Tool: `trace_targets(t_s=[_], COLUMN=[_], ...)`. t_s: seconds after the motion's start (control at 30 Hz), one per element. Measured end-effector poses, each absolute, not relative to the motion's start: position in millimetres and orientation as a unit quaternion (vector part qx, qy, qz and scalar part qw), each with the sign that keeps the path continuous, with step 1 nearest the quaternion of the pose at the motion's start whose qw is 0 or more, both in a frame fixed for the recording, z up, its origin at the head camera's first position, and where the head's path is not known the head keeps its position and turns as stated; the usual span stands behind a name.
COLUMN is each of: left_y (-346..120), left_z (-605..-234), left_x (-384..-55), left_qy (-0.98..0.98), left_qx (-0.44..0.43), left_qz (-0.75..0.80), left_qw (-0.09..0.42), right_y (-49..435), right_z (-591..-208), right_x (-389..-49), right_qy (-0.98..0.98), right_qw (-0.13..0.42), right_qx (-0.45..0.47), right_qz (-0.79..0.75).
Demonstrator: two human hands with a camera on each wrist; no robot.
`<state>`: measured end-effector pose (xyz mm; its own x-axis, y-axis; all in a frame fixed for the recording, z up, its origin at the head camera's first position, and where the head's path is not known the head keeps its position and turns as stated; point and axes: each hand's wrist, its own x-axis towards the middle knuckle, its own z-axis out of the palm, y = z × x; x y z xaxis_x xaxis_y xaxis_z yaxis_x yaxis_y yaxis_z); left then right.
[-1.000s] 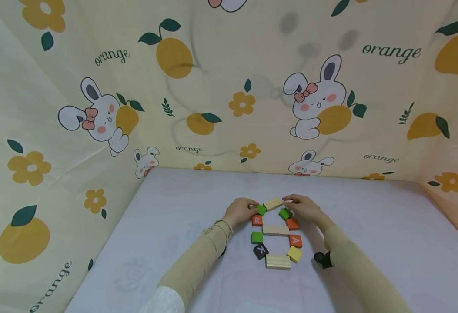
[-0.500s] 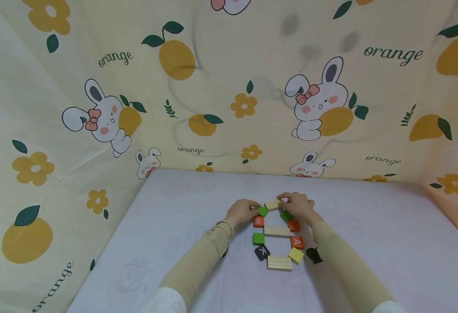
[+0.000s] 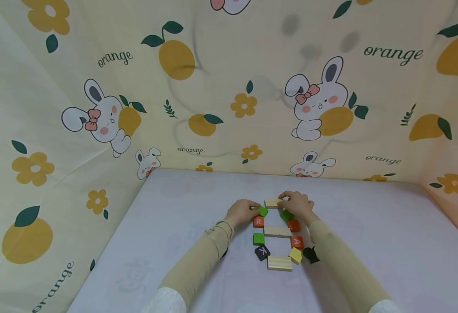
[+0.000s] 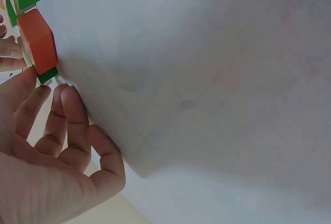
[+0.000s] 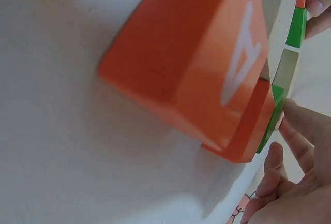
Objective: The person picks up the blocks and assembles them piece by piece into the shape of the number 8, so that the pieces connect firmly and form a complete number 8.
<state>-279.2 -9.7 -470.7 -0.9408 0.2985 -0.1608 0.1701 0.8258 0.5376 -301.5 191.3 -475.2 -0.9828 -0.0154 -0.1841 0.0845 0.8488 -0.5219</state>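
In the head view, small wooden blocks form a closed outline on the table. My left hand point(image 3: 242, 211) pinches a green block point(image 3: 263, 211) at the upper left; the left wrist view shows thumb and forefinger at that green block point(image 4: 47, 75), behind an orange block point(image 4: 39, 43). My right hand point(image 3: 298, 203) pinches the right end of a plain wooden plank point(image 3: 272, 203) at the top of the outline. Just below those fingers lies another green block point(image 3: 286, 215). In the right wrist view, thumb and forefinger meet at the plank point(image 5: 286, 71), beyond the green block point(image 5: 275, 113).
Down the left side run an orange R block point(image 3: 258, 222), a green block point(image 3: 258, 238) and a black K block point(image 3: 262, 252). Opposite are an orange block point(image 3: 293, 225), an orange A block point(image 3: 297, 242) and a yellow block point(image 3: 295, 255). Planks cross the middle point(image 3: 277, 231) and bottom point(image 3: 279, 263).
My right hand has moved left from beside the top plank to grip its right end. The plank has turned from slanted to nearly level. My left hand stays at its green block.
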Motion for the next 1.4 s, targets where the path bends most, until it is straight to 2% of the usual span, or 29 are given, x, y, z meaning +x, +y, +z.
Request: trace_targets(t_s=[0.57,1.07,1.2,1.4], left_y=[-6.7,-8.4,-14.7,-32.2], left_z=[-470.4,-472.3,-471.3,-462.4], left_x=[-276.7,-279.3,-278.7,-276.2], left_qy=[0.949,0.945,0.944,0.957], left_qx=[0.114,0.129,0.142,0.163], left_qz=[0.270,0.280,0.282,0.235], left_qw=[0.117,0.107,0.093,0.057], right_y=[198.0,200.6,203.5,215.2], right_z=[-476.4,-475.9,-470.5,-458.4], right_x=[-293.4,-289.2,-286.8,-278.0], right_qy=[0.941,0.946,0.946,0.939], right_qw=[0.123,0.107,0.080,-0.036], right_qx=[0.027,0.020,0.004,-0.074], right_qz=[-0.315,-0.306,-0.314,-0.333])
